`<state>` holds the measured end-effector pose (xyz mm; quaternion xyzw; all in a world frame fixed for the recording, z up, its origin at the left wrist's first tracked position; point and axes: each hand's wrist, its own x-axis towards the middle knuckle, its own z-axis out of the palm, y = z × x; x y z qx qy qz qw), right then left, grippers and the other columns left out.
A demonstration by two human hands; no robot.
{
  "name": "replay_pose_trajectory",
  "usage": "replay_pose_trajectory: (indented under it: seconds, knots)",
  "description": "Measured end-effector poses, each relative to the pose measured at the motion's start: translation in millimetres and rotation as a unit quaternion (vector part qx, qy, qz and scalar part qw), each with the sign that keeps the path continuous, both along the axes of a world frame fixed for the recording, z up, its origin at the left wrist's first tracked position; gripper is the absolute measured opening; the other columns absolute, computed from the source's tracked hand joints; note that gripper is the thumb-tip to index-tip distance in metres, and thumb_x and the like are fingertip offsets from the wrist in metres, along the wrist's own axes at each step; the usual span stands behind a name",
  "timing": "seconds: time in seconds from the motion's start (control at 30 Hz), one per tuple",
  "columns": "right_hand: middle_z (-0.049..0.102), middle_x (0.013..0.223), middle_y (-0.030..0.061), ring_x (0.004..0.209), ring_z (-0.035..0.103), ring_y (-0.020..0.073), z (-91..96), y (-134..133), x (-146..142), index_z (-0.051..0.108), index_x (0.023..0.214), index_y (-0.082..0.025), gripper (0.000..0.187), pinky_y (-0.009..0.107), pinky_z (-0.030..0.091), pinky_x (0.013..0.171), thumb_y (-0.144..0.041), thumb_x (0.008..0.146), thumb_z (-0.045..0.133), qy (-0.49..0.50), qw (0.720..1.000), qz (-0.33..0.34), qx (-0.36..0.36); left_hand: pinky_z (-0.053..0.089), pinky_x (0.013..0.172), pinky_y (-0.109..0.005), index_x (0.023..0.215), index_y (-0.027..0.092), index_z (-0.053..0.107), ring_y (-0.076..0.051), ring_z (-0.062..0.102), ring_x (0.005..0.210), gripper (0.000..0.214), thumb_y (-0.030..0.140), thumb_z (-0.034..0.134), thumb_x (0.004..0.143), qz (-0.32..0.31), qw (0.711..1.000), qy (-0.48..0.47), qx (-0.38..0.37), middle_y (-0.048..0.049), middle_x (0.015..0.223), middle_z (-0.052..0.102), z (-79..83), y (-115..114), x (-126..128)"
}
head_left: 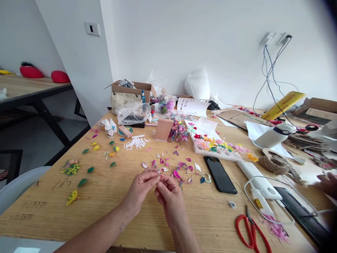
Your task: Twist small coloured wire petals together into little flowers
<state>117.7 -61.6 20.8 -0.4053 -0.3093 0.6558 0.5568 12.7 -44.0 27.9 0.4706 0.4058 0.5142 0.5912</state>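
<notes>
My left hand (142,188) and my right hand (170,196) meet above the front middle of the wooden table (105,225). Thumb and forefinger of each are pinched together around a small looped pinkish piece (161,171), partly hidden by the fingertips. Just beyond lie several small leaf-shaped thread pieces, among them a magenta petal (176,174) and a white petal (197,166). Off to the left are green and yellow leaf pieces, such as a green leaf (82,182) and a yellow leaf (72,198), with thin stems.
Right of my hands lie a black phone (220,175), a small bobbin (232,204) and red-handled scissors (251,232). Twine (273,161), a white power strip (259,179) and cables are farther right. Another person's hand (328,184) shows at the right edge. Glue bottles (108,129) stand back left.
</notes>
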Motion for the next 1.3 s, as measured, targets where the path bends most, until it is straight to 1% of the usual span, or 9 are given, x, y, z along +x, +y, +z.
replay_pose_trajectory:
  seconds: [0.27,0.57,0.73,0.83,0.9,1.0,1.07,1.17,1.3]
  knots:
    - [0.048,0.055,-0.0060,0.038,0.027,0.0022,-4.3,5,0,0.055,0.068,-0.016,0.021,0.017,0.015,0.036,-0.032,0.062,0.068,-0.011,0.999,0.025,0.021,0.037,0.080,-0.026,0.068,0.015,0.069,-0.016,0.049,0.084,0.012,0.022,0.059,0.071,-0.002,1.000,-0.014,-0.013,-0.0023,0.081,0.053,6.2,-3,-1]
    - [0.042,0.047,-0.0070,0.039,0.025,0.0034,-0.2,8,6,0.055,0.059,-0.015,0.015,0.018,0.017,0.037,-0.025,0.061,0.066,-0.100,0.992,0.056,0.045,0.041,0.073,-0.025,0.064,0.017,0.069,-0.016,0.052,0.078,0.011,0.018,0.059,0.070,0.015,0.992,0.088,0.086,-0.0030,0.078,0.054,4.3,0,-5]
    - [0.042,0.050,-0.0066,0.039,0.027,0.0039,-5.9,9,3,0.054,0.063,-0.016,0.016,0.018,0.020,0.037,-0.029,0.066,0.062,-0.102,0.993,0.042,0.051,0.042,0.071,-0.024,0.062,0.016,0.067,-0.016,0.053,0.075,0.013,0.019,0.058,0.070,0.023,0.993,0.089,0.080,-0.0035,0.074,0.057,5.8,3,-6]
    - [0.046,0.053,-0.0051,0.041,0.034,0.0059,-6.9,9,10,0.056,0.067,-0.017,0.013,0.019,0.025,0.039,-0.029,0.068,0.061,-0.171,0.982,0.033,0.079,0.043,0.071,-0.025,0.066,0.015,0.068,-0.017,0.055,0.074,0.013,0.021,0.058,0.071,0.015,0.994,0.091,0.058,-0.0034,0.072,0.062,4.4,4,-7]
    - [0.049,0.057,-0.0031,0.046,0.040,0.0085,-1.6,8,19,0.057,0.071,-0.018,0.007,0.020,0.030,0.042,-0.025,0.071,0.059,-0.271,0.953,-0.020,0.131,0.043,0.071,-0.026,0.069,0.015,0.069,-0.018,0.057,0.073,0.013,0.023,0.059,0.071,0.004,0.995,0.094,0.030,-0.0035,0.072,0.066,3.0,5,-8]
    - [0.056,0.073,0.0024,0.062,0.049,0.0130,14.7,7,30,0.061,0.079,-0.020,0.009,0.023,0.037,0.052,-0.019,0.077,0.052,-0.413,0.871,-0.076,0.255,0.044,0.072,-0.027,0.073,0.015,0.070,-0.019,0.059,0.073,0.014,0.023,0.059,0.070,-0.022,0.995,0.097,0.010,-0.0038,0.074,0.069,1.8,4,-7]
    - [0.056,0.084,0.0053,0.073,0.051,0.0154,25.9,7,33,0.062,0.086,-0.021,0.016,0.025,0.040,0.060,-0.016,0.079,0.049,-0.474,0.816,-0.053,0.326,0.044,0.072,-0.027,0.075,0.016,0.071,-0.019,0.059,0.074,0.015,0.024,0.058,0.072,-0.039,0.993,0.107,0.027,-0.0039,0.075,0.069,1.5,3,-6]
    - [0.056,0.083,0.0055,0.075,0.050,0.0166,34.0,10,32,0.064,0.086,-0.022,0.021,0.027,0.040,0.064,-0.014,0.082,0.046,-0.543,0.752,-0.012,0.373,0.044,0.070,-0.027,0.073,0.016,0.070,-0.019,0.058,0.072,0.017,0.026,0.057,0.074,-0.050,0.989,0.130,0.056,-0.0035,0.073,0.068,0.7,3,-5]
    - [0.055,0.077,0.0046,0.071,0.049,0.0160,30.1,12,28,0.065,0.076,-0.022,0.022,0.026,0.039,0.060,-0.014,0.082,0.045,-0.579,0.725,-0.010,0.373,0.044,0.069,-0.026,0.075,0.016,0.070,-0.018,0.057,0.072,0.017,0.026,0.057,0.074,-0.053,0.989,0.129,0.054,-0.0033,0.072,0.067,-0.9,3,-4]
